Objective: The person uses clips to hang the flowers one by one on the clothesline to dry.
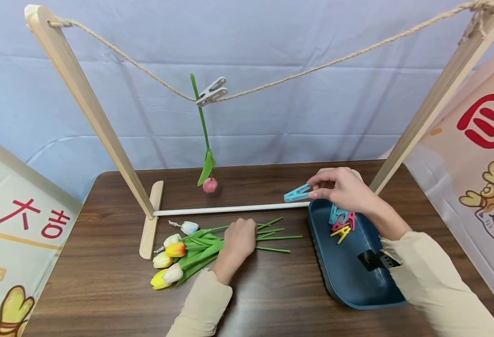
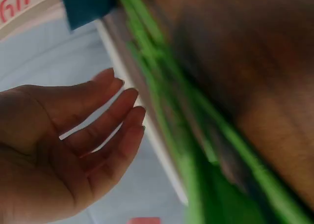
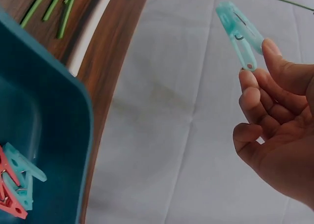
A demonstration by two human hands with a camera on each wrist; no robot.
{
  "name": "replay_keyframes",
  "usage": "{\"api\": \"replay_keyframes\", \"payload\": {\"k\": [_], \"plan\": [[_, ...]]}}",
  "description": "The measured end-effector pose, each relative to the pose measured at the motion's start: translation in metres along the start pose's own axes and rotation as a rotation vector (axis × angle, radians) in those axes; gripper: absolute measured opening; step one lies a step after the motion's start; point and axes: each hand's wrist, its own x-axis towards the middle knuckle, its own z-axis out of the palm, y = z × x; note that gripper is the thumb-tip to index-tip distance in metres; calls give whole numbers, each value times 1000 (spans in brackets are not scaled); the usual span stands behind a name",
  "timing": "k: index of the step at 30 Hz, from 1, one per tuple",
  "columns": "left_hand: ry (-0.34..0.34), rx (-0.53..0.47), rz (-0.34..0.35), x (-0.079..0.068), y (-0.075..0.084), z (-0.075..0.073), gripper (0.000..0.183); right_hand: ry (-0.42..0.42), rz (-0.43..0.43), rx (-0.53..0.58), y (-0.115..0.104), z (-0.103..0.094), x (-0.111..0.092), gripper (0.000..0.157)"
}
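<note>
- Dark wood table (image 1: 272, 299) under your hands; pale blue cloth (image 1: 314, 117) hanging behind it.
- Two wooden posts (image 1: 83, 100) carry a rope (image 1: 314, 70) that sags above the table; low down, a white rod (image 1: 230, 209) runs between them.
- Pink tulip (image 1: 209, 185) hangs bloom-down from the rope, its stem caught by a white clothespin (image 1: 211, 92).
- Your right hand (image 1: 339, 187) pinches a blue clothespin (image 1: 297, 193) by its handle ends, near the back left corner of the dark blue bin (image 1: 356, 281).
- Inside that bin, more clothespins (image 1: 348, 222): blue, pink, yellow, grouped toward the back.
- Bunch of tulips (image 1: 205, 248) lies on the table left of the bin, blooms to your left, stems to your right.
- Your left hand (image 1: 239, 238) is at the stems, fingers loosely bent, pinching nothing visible; with the wrist view blurred, you can't tell whether a fingertip touches one.
</note>
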Motion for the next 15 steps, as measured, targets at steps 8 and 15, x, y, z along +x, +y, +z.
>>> {"api": "replay_keyframes", "payload": {"k": [8,15], "plan": [[9,128,-51,-1,-4,24,15,12,24,-6,9,-2,-3,14],[56,138,-35,0,-7,27,16,5,53,-31,13,-6,-6,14]]}}
